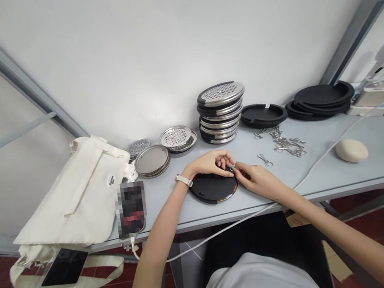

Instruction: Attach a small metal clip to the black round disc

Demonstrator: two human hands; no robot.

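Observation:
A black round disc [215, 189] lies near the table's front edge, with a small slot in its face and a shiny coloured strip on its near rim. My left hand [213, 163] curls over its far right rim, thumb along the edge and fingers bent. At that same rim my right hand [256, 180] is closed in a pinch. A small shiny metal piece [231, 169] shows between the fingertips of both hands, mostly hidden. Metal snap hooks [288, 145] lie loose to the right, a single snap hook [265, 160] nearest my right hand.
Behind stand a tall stack of metal-faced discs [222, 117], perforated metal plates [176, 137], plain round plates [152, 160] and black round trays [263, 114]. More black trays [322, 97] sit right. A white cable [315, 165], white case [351, 150], phone [132, 212] and bag [75, 191] flank me.

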